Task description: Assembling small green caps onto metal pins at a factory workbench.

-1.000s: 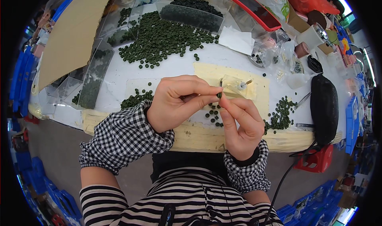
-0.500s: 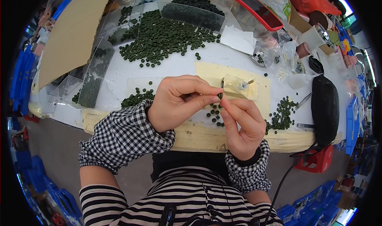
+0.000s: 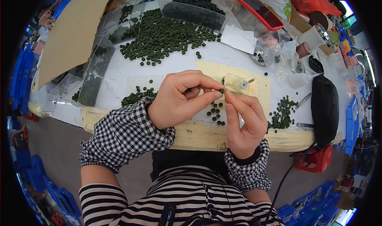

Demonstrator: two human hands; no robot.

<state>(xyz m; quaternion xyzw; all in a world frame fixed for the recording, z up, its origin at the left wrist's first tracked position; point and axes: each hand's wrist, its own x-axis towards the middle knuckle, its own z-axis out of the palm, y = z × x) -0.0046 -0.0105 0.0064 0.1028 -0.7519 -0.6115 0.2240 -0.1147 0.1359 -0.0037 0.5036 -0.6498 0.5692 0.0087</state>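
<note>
Table (image 3: 119,73): white, strewn far left with dark green discs (image 3: 163,35).
Left hand (image 3: 179,98): fingers curled, thumb and forefinger pinching one small green disc (image 3: 221,91) at centre.
Right hand (image 3: 242,120): fingertips pressed together against same disc.

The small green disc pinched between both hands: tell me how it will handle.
The green disc is tiny beside the fingers, so probably light and easily dropped. The loose discs lie flat on the table, so it likely won't roll unless on edge.
</note>
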